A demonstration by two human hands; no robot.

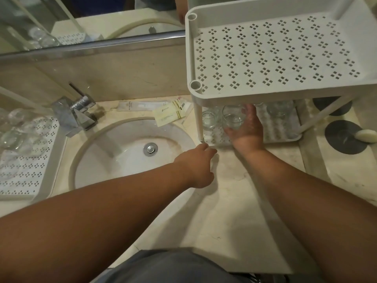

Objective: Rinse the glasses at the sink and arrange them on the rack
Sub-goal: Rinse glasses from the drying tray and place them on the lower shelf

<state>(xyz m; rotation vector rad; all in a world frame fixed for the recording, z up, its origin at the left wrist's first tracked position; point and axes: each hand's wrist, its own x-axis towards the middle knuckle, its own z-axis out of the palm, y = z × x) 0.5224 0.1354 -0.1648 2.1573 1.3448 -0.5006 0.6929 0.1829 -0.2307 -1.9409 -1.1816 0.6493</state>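
Your right hand (245,127) reaches under the top tier of the white rack (275,58), which stands on the worktop (234,211) just right of the sink (130,152). Its fingers (250,111) are curled round a clear glass (232,119), holding it at the rack's lower shelf (285,131); whether the glass already rests on that shelf is hard to tell through the clear walls. A second glass (209,120) stands beside it, nearer the sink, and another (279,110) sits further along the shelf, away from the sink, partly hidden by the top tier.

Your left hand (196,164) is at the sink's right edge, by the foot of the rack's front leg (199,123). Its fingers point away from you and are hidden, so how far they are curled cannot be told, nor whether they touch the leg.

Left of the sink, a perforated tray (30,172) carries several more glasses (12,137). The tap (77,113) stands at the sink's far left rim, and paper sachets (169,114) lie behind the sink.
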